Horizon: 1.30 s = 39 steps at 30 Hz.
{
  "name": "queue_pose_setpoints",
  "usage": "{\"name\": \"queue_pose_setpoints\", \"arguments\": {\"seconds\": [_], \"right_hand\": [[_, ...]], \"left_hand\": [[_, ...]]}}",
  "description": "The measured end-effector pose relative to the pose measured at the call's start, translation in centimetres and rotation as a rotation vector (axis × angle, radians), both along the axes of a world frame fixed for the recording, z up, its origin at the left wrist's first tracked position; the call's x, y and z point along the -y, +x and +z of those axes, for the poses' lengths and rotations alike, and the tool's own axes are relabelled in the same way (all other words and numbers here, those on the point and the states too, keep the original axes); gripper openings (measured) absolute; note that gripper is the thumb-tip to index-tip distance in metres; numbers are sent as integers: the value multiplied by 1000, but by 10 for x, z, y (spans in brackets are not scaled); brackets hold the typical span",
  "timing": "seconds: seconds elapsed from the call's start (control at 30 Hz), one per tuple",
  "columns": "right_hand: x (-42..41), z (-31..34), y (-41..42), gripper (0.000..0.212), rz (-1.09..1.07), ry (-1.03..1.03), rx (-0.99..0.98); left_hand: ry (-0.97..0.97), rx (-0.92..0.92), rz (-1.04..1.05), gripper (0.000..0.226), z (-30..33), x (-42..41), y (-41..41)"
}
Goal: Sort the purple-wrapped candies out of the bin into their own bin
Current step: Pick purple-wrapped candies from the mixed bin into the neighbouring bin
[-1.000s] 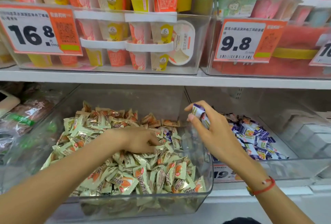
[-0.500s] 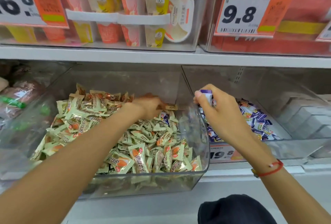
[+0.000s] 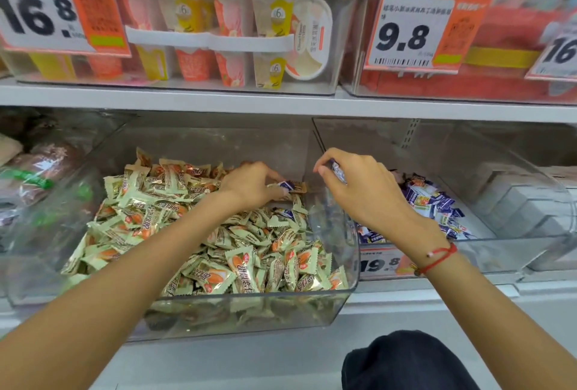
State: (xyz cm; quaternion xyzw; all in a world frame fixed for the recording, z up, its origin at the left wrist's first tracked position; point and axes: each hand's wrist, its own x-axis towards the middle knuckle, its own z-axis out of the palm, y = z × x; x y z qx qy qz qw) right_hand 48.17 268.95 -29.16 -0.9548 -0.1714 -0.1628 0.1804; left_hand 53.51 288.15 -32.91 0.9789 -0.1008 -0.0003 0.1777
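Pinching purple-wrapped candy [image 3: 286, 185] with left hand [image 3: 249, 185] at mixed bin's [image 3: 218, 314] two o'clock; right hand [image 3: 359, 189] gripping purple candies [image 3: 338, 172]; lift clear of pale wrappers.

the heap of candies [image 3: 175, 233] in the clear bin [image 3: 249, 311] is pale green with orange almond prints and dark lettering. the candy [image 3: 286, 185] pinched in the left hand [image 3: 249, 185] is purple and white, and so is the candy [image 3: 338, 171] in the right hand [image 3: 362, 189]. the pile [image 3: 434, 205] in the right bin [image 3: 515, 252] is purple and white with orange spots. the wrist string [image 3: 440, 257] is red. the price tags [image 3: 427, 27] are white and orange with black numbers.
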Motion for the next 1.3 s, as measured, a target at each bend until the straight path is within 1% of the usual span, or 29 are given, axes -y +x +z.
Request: {"name": "queue_pose_setpoints", "arguments": {"seconds": [0.03, 0.1, 0.17, 0.23, 0.27, 0.4, 0.43, 0.47, 0.5, 0.53, 0.6, 0.63, 0.7, 0.73, 0.77, 0.8, 0.87, 1.03, 1.1, 1.17, 1.23, 1.3], "right_hand": [[0, -1, -1, 16, 13, 55, -3], [-2, -3, -6, 20, 42, 205, 1], [-9, 0, -13, 31, 72, 352, -4], [-19, 5, -19, 43, 106, 443, -37], [-24, 7, -21, 44, 123, 472, -45], [-35, 13, -22, 21, 169, 638, 35], [-33, 14, -22, 22, 154, 659, 60], [-29, 13, -21, 27, 122, 652, 77], [-24, 11, -21, 31, 80, 624, 91], [-18, 8, -21, 34, 41, 588, 102], [-6, 0, -20, 36, -14, 505, 127], [-1, -4, -19, 36, -30, 463, 130], [6, -11, -17, 32, -15, 430, 92], [8, -14, -16, 28, 9, 421, 67], [9, -17, -16, 24, 32, 409, 47], [10, -19, -15, 21, 51, 401, 32], [10, -20, -14, 16, 86, 417, 7], [8, -19, -11, 11, 120, 499, -64], [8, -19, -11, 11, 122, 517, -91], [11, -16, -13, 9, 142, 529, -112], [13, -13, -17, 6, 175, 571, -111], [13, -8, -22, 8, 207, 604, -84]], "left_hand": [[-172, 18, -14, 32, 7, -1, -12], [-520, -15, -56, 20, 22, -5, -39], [-763, -87, -97, 21, 35, -7, -63], [-927, -117, -122, 28, 45, -7, -79], [-991, -114, -118, 33, 49, -6, -84], [-1175, -80, -66, 47, 58, 4, -88], [-1201, -78, -57, 48, 58, 5, -84], [-1189, -83, -62, 48, 56, 4, -78], [-1113, -89, -78, 45, 52, 2, -70], [-967, -90, -102, 39, 45, 0, -60], [-593, -73, -141, 25, 26, -2, -33], [-411, -58, -153, 22, 15, -1, -19], [-52, -65, -192, 28, -5, 6, 6], [106, -102, -219, 33, -11, 11, 14], [221, -151, -238, 36, -17, 16, 20], [290, -196, -237, 38, -21, 20, 26], [357, -218, -204, 37, -24, 23, 33], [437, -111, -195, 38, -27, 24, 34], [427, -39, -176, 39, -27, 19, 27], [288, 13, -128, 41, -22, 6, 20], [69, 48, -54, 36, -10, -11, 9], [-135, 105, 10, 32, 4, -27, -8]]}}
